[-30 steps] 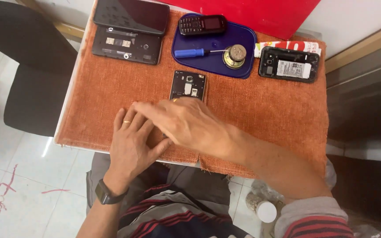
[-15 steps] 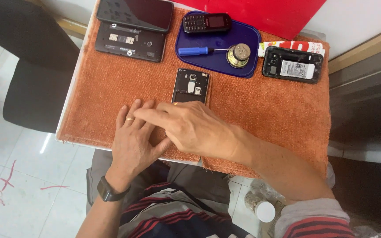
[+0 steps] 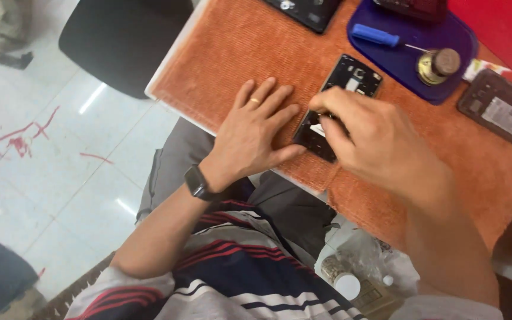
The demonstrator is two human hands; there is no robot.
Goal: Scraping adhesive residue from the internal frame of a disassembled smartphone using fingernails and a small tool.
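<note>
Both of your hands have come apart since a moment ago: your right hand [image 3: 374, 133], which lay across the left, now sits on the opened phone [image 3: 339, 104], and the phone has been pulled nearer the front edge of the orange cloth [image 3: 220, 65]. Your right fingertips [image 3: 327, 115] pinch down on the phone's middle, closed around something too small to make out. Your left hand [image 3: 256, 130] lies flat on the cloth just left of the phone, fingers spread, palm down, thumb touching the phone's near corner; it grips nothing. A ring shows on one finger, a dark watch [image 3: 198, 182] at the wrist. Beyond the phone lies a blue tray [image 3: 398, 65] with a blue-handled screwdriver [image 3: 377, 37] and a small round brass piece [image 3: 438, 64]. Right of the phone, well apart, rests a second opened handset [image 3: 499, 108].
</note>
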